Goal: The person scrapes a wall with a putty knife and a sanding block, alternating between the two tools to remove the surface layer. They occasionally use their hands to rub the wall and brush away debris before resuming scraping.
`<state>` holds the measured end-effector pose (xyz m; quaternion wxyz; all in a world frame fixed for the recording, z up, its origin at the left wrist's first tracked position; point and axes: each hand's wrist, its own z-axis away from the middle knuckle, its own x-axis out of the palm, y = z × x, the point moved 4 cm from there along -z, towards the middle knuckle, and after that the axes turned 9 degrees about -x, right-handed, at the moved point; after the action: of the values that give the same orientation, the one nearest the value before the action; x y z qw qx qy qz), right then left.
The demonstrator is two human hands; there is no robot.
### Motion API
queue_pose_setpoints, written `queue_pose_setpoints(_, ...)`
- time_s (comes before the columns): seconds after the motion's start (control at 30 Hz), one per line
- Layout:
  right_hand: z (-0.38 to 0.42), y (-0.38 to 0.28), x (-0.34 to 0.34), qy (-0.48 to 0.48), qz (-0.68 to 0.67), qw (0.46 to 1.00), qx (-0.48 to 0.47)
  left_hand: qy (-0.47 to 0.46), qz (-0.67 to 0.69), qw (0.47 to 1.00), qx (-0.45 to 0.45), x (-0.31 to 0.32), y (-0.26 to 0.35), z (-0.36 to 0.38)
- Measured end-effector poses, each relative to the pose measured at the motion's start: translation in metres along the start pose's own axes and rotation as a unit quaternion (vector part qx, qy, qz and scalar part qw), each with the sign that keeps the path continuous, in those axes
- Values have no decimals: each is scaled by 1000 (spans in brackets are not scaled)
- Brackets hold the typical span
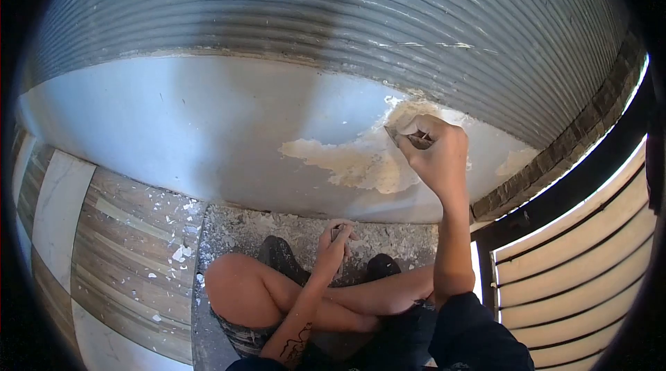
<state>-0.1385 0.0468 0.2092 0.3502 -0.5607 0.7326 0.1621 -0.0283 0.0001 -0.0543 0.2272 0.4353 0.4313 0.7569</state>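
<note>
My right hand [437, 152] is closed around a small scraper [391, 136], mostly hidden by the fingers; its thin edge meets the wall. Around it, the low painted wall [236, 121] has a bare beige patch [361, 163] with ragged paint edges. My left hand [334, 245] is held low over my crossed legs, fingers curled, with something small and dark between them that I cannot make out.
Corrugated grey cladding [333, 17] rises above the wall. Paint flakes [182, 253] litter the wood-patterned tiles [132, 232] and the rough concrete strip [236, 232]. A dark-framed slatted gate [569, 260] stands at right. My shoes [283, 260] are near the wall's base.
</note>
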Motion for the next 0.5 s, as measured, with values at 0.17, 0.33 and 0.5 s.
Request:
queue_pose_setpoints(0.17,0,4,-11,9,-37,998,-42,-2,-9,1000,-18,0,1,0)
queue_pose_setpoints(0.33,2,10,-28,56,-127,990,32,14,-12,1000,-16,-1,2,1)
queue_pose_setpoints(0.5,2,7,-8,25,-36,999,-23,11,-10,1000,-24,3,1,3)
